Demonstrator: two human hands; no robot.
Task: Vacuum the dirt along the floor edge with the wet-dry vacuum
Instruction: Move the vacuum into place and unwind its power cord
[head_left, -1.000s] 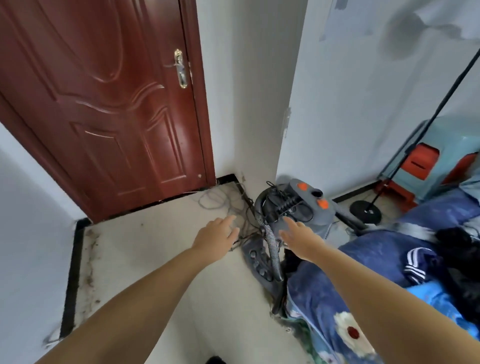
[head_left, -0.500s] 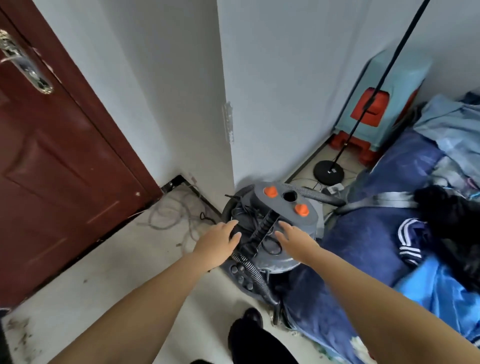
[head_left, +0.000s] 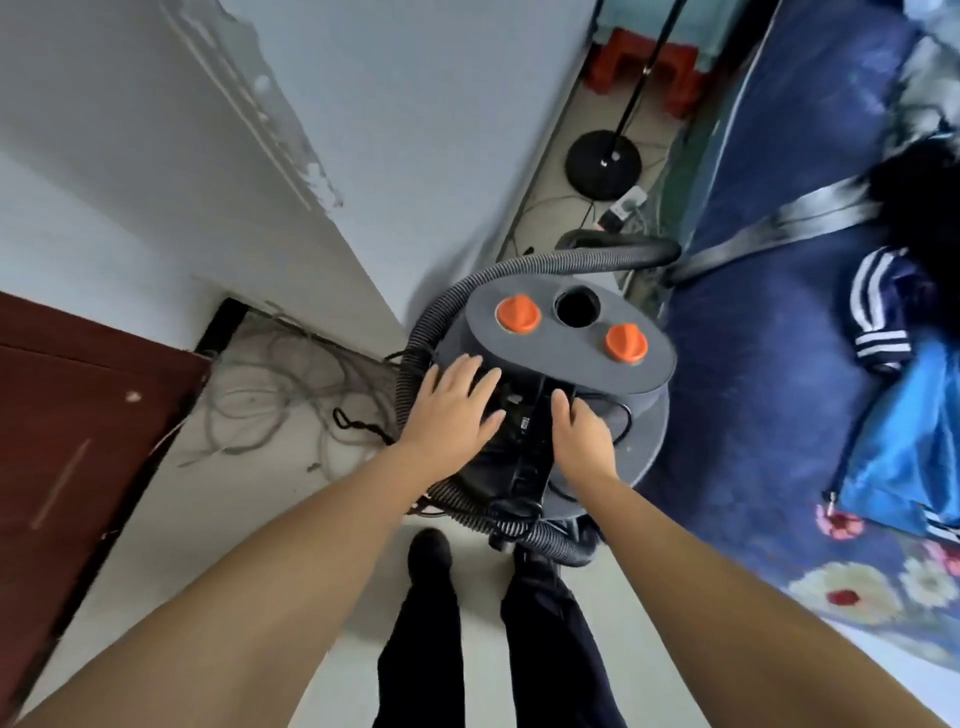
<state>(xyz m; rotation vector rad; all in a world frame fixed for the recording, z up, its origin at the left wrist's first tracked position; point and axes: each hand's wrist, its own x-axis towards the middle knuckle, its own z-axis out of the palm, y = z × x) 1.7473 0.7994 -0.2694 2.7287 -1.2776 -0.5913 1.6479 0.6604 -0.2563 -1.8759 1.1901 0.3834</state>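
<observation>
1. The grey wet-dry vacuum (head_left: 566, 358) stands on the floor in the corner, between the white wall and the blue bedding (head_left: 779, 364), just ahead of the person's dark-trousered legs.
2. The left hand (head_left: 452, 410) lies flat on the vacuum's top, fingers straight and spread, gripping nothing.
3. The right hand (head_left: 582, 436) reaches into the dark cord tangle; its fingertips are hidden, so its grip cannot be told.
4. The ribbed hose (head_left: 519, 267) loops round the canister, its far end hidden behind the bedding.
</observation>
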